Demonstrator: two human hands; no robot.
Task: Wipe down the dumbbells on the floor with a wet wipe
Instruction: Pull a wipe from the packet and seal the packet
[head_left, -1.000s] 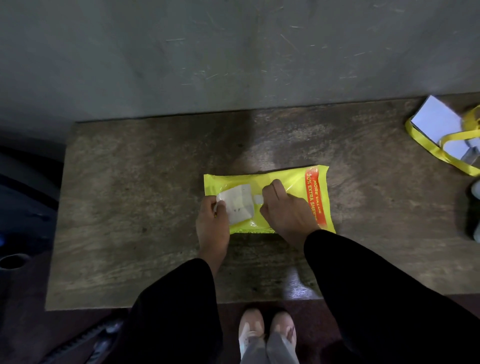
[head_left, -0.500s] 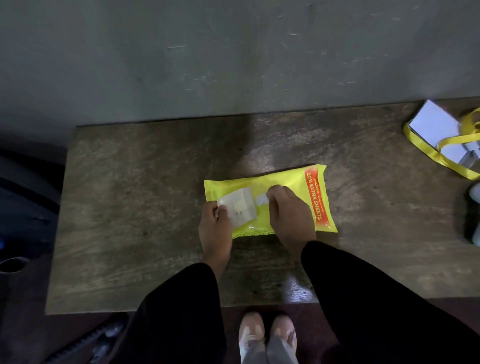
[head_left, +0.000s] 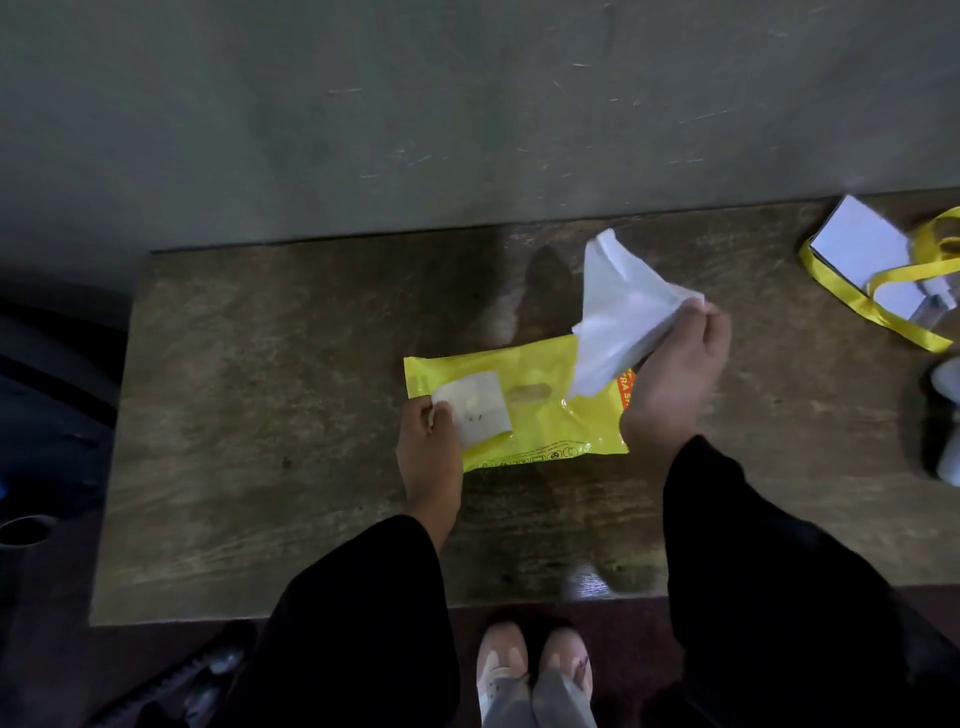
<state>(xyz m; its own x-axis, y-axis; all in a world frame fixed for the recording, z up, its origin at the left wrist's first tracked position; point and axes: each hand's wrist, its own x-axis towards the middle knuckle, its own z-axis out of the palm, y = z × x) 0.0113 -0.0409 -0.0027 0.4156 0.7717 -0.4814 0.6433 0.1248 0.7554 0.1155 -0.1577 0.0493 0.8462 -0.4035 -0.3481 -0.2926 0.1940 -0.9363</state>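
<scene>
On bench (head_left: 260, 415), yellow pack (head_left: 545, 415) lies flat; left hand (head_left: 428, 447) pinches peeled flap (head_left: 475, 410). Right hand (head_left: 675, 374) pinches wipe (head_left: 618, 317), lifted above pack. Step: wipe fetched. Next, likely: reseal flap, find dumbbells — none visible.

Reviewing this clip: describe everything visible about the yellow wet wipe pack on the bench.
The wet wipe pack is a flat, glossy yellow plastic pouch lying on the worn brown bench top, long side left to right. Its pale resealable flap is peeled back to the left, pinched by the left hand, exposing the oval dispensing slot. An orange printed band at its right end is partly hidden by the right hand, which holds a white wipe above the pack.
</scene>
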